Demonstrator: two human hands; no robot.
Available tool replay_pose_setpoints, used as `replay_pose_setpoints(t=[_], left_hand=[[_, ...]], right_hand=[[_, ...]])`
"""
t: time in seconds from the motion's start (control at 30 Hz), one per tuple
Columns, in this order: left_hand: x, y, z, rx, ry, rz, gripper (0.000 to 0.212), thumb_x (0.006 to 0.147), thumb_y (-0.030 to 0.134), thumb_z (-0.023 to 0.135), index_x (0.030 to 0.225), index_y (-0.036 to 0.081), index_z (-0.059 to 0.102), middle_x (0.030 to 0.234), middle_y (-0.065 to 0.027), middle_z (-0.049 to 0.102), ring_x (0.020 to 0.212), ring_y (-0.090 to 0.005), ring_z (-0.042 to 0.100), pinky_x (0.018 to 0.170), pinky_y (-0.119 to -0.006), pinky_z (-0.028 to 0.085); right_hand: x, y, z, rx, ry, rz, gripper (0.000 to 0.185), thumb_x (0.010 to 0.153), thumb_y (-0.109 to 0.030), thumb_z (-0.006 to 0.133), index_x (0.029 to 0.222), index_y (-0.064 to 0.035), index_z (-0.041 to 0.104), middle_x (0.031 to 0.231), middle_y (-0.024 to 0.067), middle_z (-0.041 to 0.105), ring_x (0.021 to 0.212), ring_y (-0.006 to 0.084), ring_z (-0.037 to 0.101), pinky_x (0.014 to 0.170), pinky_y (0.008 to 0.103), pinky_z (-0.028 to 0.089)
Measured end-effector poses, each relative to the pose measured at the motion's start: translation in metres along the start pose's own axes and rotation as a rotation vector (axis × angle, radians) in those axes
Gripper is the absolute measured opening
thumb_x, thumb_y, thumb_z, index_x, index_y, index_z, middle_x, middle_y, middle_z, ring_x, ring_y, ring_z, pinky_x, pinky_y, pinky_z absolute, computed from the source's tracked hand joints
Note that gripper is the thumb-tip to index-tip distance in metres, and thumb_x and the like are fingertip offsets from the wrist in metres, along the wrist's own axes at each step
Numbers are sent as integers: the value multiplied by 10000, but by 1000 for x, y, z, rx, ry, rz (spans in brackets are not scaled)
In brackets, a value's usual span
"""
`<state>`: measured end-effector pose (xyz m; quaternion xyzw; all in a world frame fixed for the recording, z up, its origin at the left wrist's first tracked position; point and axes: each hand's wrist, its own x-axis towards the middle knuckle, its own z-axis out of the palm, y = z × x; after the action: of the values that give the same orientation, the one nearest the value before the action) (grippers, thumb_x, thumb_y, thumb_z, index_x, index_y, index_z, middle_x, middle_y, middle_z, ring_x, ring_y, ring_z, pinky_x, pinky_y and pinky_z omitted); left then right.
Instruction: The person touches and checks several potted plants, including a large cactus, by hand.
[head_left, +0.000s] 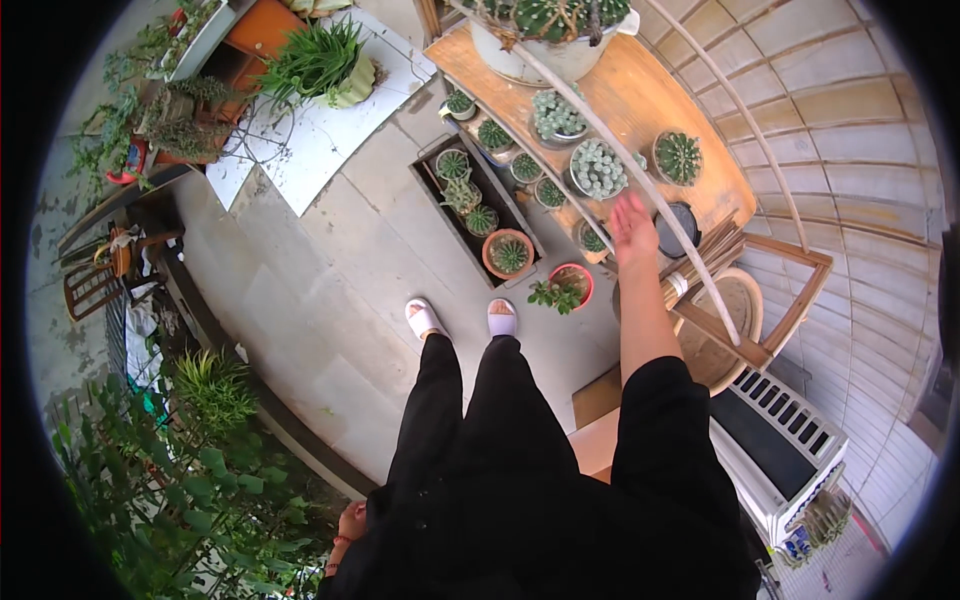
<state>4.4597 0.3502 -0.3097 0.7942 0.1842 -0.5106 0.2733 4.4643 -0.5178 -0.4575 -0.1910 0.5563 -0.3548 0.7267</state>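
My right hand (632, 225) reaches up over the edge of a wooden table (651, 82), palm showing, just below a pot of pale round-leaved succulents (598, 169). Its fingers look close to that pot; whether they touch it I cannot tell. A round dark dish (677, 229) lies right of the hand, and a potted cactus (677, 157) stands further up. Another succulent pot (559, 116) and a large white pot with cacti (547, 52) are on the table too. At the bottom left my left hand (352, 519) hangs beside my hip, partly hidden, its fingers unclear.
On the floor a dark trough (477, 214) holds several potted cacti, with a red-rimmed pot (571, 287) beside it. A curved pole (622, 154) crosses above the table. A wooden frame (799, 300) stands at right, leafy plants (202, 487) at lower left, and a spiky-leaved plant (319, 60) at upper left.
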Motion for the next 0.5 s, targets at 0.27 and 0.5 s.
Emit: replay_pose_setpoints(t=[0.27, 0.5], left_hand=[[7, 148, -16, 81, -87, -81, 195, 930, 173, 571, 1091, 67, 598, 941, -44, 670, 841, -172, 651, 670, -325, 535], [61, 84, -92, -258, -139, -185, 280, 938, 190, 548, 1177, 46, 528, 962, -107, 675, 798, -204, 667, 655, -327, 530]], right_hand=[[-102, 64, -71, -470, 168, 76, 233, 903, -127, 570, 1124, -91, 635, 1010, 19, 667, 893, 128, 626, 746, 268, 520], [-200, 121, -118, -917, 223, 217, 191, 870, -179, 617, 1038, -102, 663, 887, -24, 626, 789, 101, 584, 665, 289, 501]])
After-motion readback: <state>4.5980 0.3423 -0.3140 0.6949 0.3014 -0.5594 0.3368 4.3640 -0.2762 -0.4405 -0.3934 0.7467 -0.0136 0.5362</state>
